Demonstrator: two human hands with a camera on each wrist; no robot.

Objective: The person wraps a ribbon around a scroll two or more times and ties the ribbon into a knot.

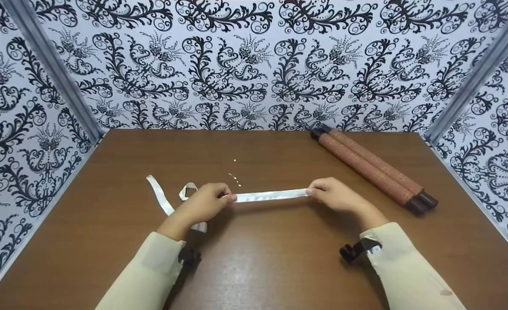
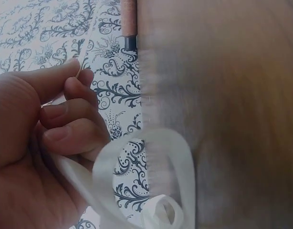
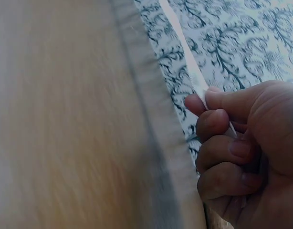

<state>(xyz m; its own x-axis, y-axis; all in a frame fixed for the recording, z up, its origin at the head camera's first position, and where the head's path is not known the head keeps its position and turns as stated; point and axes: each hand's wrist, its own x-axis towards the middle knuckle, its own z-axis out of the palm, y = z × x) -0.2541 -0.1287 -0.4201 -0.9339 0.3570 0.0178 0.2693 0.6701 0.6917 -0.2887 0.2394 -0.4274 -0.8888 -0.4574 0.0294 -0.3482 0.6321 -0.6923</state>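
Our left hand (image 1: pixel 204 200) and right hand (image 1: pixel 338 196) each pinch a white ribbon (image 1: pixel 271 196) between thumb and fingers, holding it almost straight from one hand to the other, above the worktop (image 1: pixel 262 267). More of the ribbon loops out from the left hand and trails to its left. Just beyond that hand we see white specks (image 1: pixel 235 178); two patterned rolls (image 1: pixel 368 170) lie beyond and right of our right hand.
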